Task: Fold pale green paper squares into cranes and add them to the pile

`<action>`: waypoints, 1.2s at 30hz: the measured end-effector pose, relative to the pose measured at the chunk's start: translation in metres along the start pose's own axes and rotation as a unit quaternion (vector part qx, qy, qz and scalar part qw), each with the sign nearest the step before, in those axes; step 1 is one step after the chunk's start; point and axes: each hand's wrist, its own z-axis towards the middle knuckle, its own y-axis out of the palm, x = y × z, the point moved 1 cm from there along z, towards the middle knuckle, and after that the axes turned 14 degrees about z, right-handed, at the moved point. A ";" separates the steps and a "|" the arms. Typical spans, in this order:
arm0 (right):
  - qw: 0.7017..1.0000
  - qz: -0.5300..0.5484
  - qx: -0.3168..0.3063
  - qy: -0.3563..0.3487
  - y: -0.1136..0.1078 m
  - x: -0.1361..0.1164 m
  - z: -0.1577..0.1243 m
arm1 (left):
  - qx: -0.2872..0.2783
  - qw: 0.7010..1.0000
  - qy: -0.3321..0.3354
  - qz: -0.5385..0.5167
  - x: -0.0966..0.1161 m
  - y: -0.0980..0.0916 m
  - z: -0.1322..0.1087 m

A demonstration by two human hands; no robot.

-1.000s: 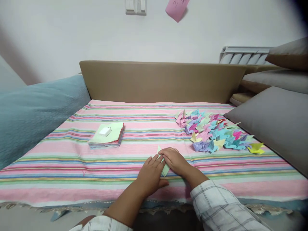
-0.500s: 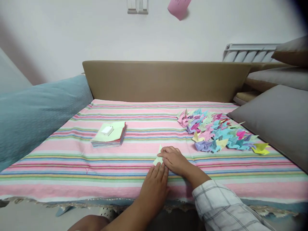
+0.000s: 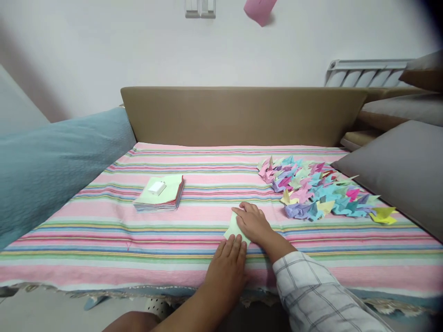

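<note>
A small pale green sheet of folded origami paper [image 3: 236, 227] lies on the striped cloth [image 3: 104, 240]. My left hand [image 3: 226, 263] rests on its near edge, fingers stretched out and lying flat. At the paper's upper right, my right hand [image 3: 255, 225] has its fingers bent, with thumb and forefinger at the top corner; its palm hides the right part of the sheet. Further right sits a crowd of folded paper cranes [image 3: 311, 189] in pink, blue, purple, yellow and green.
Left of centre is a stack of square paper [image 3: 159, 198] with a small white box-shaped object [image 3: 157, 187] on top. A brown backrest [image 3: 242, 115] closes off the far side. Grey cushions [image 3: 404, 161] stand at the right, a blue-covered armrest [image 3: 62, 161] at the left.
My right hand has moved slightly up and right, uncovering more of the green paper. The left hand stays flat at the near edge. The view has shifted a little.
</note>
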 end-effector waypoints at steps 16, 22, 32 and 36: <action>0.980 0.063 -0.079 -0.171 -0.016 -0.015 -0.036 | -0.008 0.999 -0.012 -0.034 0.002 -0.007 0.001; 0.986 0.035 -0.093 -0.135 -0.012 -0.020 -0.034 | -0.006 0.999 -0.008 -0.037 0.002 -0.008 0.000; 0.978 0.142 -0.117 -0.103 -0.019 -0.012 -0.030 | 0.005 1.000 0.004 -0.006 0.002 0.001 0.001; 0.984 0.078 -0.124 -0.101 -0.017 -0.014 -0.032 | -0.006 0.999 0.002 -0.031 0.002 -0.001 0.000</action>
